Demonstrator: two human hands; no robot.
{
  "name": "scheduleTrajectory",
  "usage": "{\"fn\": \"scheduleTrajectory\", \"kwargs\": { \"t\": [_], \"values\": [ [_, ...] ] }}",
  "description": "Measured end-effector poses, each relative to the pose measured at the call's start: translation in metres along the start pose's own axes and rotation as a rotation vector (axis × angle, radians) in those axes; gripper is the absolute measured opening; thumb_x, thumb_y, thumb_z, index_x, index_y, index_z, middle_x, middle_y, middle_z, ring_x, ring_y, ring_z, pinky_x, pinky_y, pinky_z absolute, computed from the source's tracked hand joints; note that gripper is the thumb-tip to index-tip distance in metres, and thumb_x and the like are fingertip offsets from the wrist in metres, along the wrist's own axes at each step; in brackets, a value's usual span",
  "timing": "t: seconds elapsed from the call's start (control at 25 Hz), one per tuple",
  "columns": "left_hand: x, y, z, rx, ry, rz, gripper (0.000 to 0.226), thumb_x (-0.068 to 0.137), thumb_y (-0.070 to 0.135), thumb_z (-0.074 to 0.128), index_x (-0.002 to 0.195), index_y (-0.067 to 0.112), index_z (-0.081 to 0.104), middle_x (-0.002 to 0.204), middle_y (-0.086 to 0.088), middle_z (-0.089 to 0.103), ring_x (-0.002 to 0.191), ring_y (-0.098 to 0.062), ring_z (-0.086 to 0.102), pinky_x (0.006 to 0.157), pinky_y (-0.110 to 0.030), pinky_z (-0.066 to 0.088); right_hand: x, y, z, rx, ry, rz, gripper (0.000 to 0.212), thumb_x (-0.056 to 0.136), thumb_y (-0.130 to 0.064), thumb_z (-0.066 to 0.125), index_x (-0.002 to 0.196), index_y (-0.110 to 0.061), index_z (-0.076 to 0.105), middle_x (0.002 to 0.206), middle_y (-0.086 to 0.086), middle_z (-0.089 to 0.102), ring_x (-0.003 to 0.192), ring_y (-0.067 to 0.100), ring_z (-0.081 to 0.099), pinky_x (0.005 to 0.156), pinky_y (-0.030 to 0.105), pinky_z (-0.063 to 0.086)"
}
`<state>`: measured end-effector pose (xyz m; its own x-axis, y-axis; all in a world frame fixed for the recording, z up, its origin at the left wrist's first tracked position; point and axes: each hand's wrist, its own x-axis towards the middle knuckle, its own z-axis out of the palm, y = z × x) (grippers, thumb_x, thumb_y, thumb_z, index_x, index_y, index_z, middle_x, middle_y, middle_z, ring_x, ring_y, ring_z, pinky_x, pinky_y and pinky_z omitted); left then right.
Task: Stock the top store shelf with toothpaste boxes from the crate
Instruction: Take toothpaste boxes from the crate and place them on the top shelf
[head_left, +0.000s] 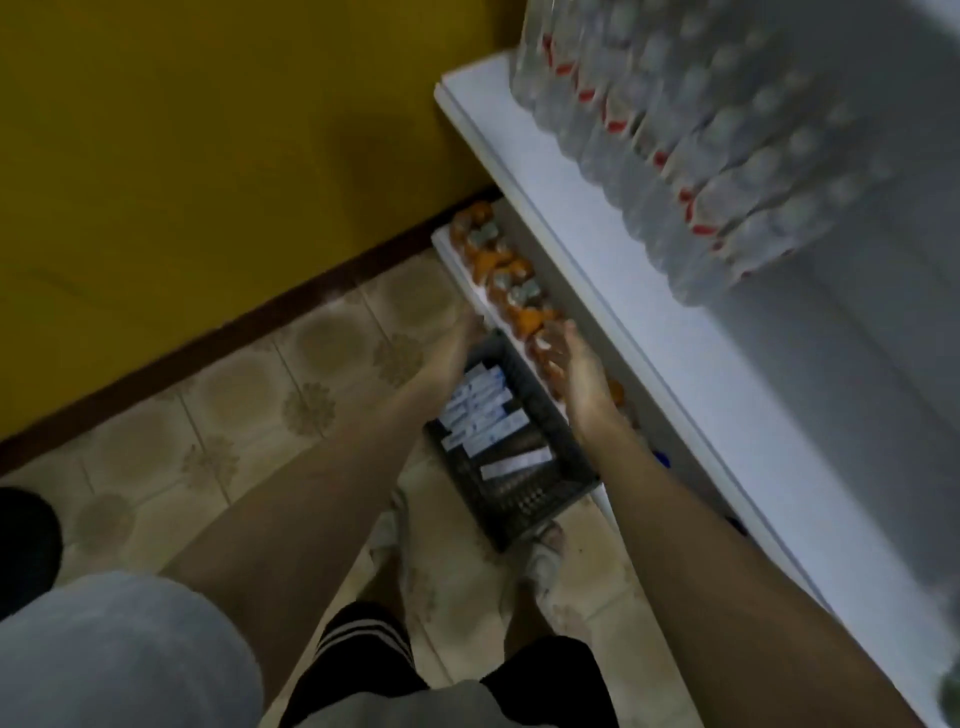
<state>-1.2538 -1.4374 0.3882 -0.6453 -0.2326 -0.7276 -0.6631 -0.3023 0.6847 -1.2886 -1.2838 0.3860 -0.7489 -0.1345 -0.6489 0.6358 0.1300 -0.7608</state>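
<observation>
Reach step. Left hand and right hand both empty, fingers loose, lowered either side of the crate on the floor. Toothpaste boxes inside. Next, probably: grip boxes, lift to shelf.

The crate looks like dark matt plastic lattice; the toothpaste boxes in it look like smooth printed card. White shelf — smooth, painted (metal or board, unclear). Bottles are clear glossy plastic, floor tiles patterned and dull — wall matt yellow
</observation>
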Motion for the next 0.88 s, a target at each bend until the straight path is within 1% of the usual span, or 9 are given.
{"fn": "scheduleTrajectory", "kwargs": {
  "t": [0.08,0.16,0.32,0.44,0.48,0.56,0.64,0.72,0.88],
  "values": [
    [0.038,-0.059,0.004,0.069,0.020,-0.129,0.052,0.104,0.048,0.031,0.142,0.015,0.046,0.146,-0.007,0.046,0.127,-0.025,0.048,0.093,-0.030,0.040,0.029,0.056,-0.011,0.001,0.025,0.094,0.045,0.099,-0.052,0.044,0.129,-0.021,0.058,0.119,-0.008,0.063,0.107,0.009,0.060,0.102,0.036,0.045],
    [0.074,-0.119,0.014,0.113,-0.008,-0.265,0.056,0.103,0.051,0.032,0.148,0.018,0.040,0.149,-0.003,0.043,0.136,-0.027,0.041,0.103,-0.036,0.033,0.059,0.113,-0.021,-0.027,-0.012,0.200,0.040,0.103,-0.042,0.040,0.130,-0.018,0.057,0.120,-0.001,0.063,0.105,0.015,0.059,0.091,0.033,0.047],
    [0.145,-0.231,0.033,0.136,0.026,-0.435,0.047,0.105,0.036,0.037,0.145,0.012,0.041,0.145,-0.005,0.045,0.131,-0.029,0.046,0.086,-0.031,0.037,0.122,0.227,-0.044,-0.155,0.003,0.312,0.031,0.096,-0.038,0.049,0.116,-0.019,0.063,0.108,0.003,0.066,0.100,0.022,0.063,0.094,0.041,0.050],
    [0.214,-0.322,0.042,0.325,0.066,-0.368,0.038,0.103,0.021,0.045,0.136,0.004,0.051,0.140,-0.016,0.053,0.125,-0.033,0.053,0.095,-0.035,0.047,0.181,0.315,-0.067,-0.437,0.019,0.289,0.033,0.096,-0.023,0.051,0.127,-0.013,0.055,0.110,0.005,0.058,0.101,0.023,0.058,0.087,0.032,0.046],
    [0.233,-0.350,0.044,0.382,0.071,-0.347,0.037,0.100,0.018,0.048,0.134,0.004,0.053,0.136,-0.017,0.056,0.124,-0.033,0.054,0.100,-0.038,0.048,0.199,0.341,-0.074,-0.541,0.009,0.246,0.032,0.096,-0.021,0.053,0.127,-0.015,0.054,0.115,0.006,0.058,0.103,0.023,0.059,0.083,0.029,0.045],
    [0.268,-0.405,0.048,0.494,0.086,-0.348,0.038,0.093,0.014,0.056,0.130,0.008,0.057,0.130,-0.016,0.059,0.118,-0.033,0.058,0.097,-0.039,0.050,0.232,0.388,-0.086,-0.795,-0.024,0.143,0.034,0.095,-0.021,0.057,0.128,-0.018,0.053,0.132,0.007,0.052,0.107,0.019,0.058,0.080,0.023,0.043],
    [0.297,-0.447,0.051,0.661,0.085,-0.297,0.042,0.087,0.009,0.060,0.129,0.011,0.056,0.134,-0.016,0.053,0.115,-0.034,0.057,0.089,-0.034,0.049,0.260,0.427,-0.096,-1.047,-0.089,0.021,0.045,0.092,-0.015,0.060,0.135,-0.020,0.047,0.146,0.006,0.039,0.113,0.022,0.055,0.088,0.033,0.049],
    [0.323,-0.477,0.049,0.845,0.053,-0.232,0.053,0.085,0.007,0.063,0.135,0.015,0.048,0.147,-0.015,0.036,0.119,-0.037,0.052,0.086,-0.033,0.044,0.291,0.459,-0.104,-1.213,-0.160,-0.090,0.057,0.090,-0.011,0.061,0.142,-0.024,0.041,0.152,0.006,0.031,0.121,0.032,0.052,0.099,0.043,0.047],
    [0.368,-0.522,0.041,1.079,-0.010,-0.205,0.071,0.084,0.007,0.067,0.146,0.014,0.033,0.152,-0.018,0.023,0.125,-0.044,0.047,0.098,-0.043,0.044,0.353,0.501,-0.111,-1.416,-0.197,-0.081,0.072,0.090,-0.007,0.059,0.149,-0.035,0.029,0.158,0.009,0.017,0.125,0.045,0.045,0.104,0.051,0.041]
  ]
}}
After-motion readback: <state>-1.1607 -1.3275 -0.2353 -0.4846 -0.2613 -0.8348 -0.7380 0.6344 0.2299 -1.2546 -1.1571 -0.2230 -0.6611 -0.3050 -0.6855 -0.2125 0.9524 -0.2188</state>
